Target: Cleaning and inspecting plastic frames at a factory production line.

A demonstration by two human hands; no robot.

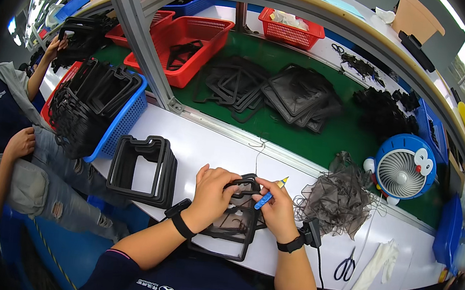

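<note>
On the white table in front of me lies a black rectangular frame (226,236) with thin dark mesh in it. My left hand (209,194) is closed on its far end, thumb and fingers pinching the edge. My right hand (279,210) touches the same end from the other side and grips a slim blue pen-shaped tool with a yellow end (264,199). The fingertips partly hide the frame's far edge. Left of my hands stands a neat stack of black frames (169,175). A loose heap of dark mesh trimmings (339,197) lies to the right.
Scissors (345,268) and a white glove (372,273) lie at right, near a blue fan (404,167). Beyond a metal post are mesh frame piles (301,96) and a red basket (215,48). A full blue basket (117,125) stands left, beside a seated person (33,182).
</note>
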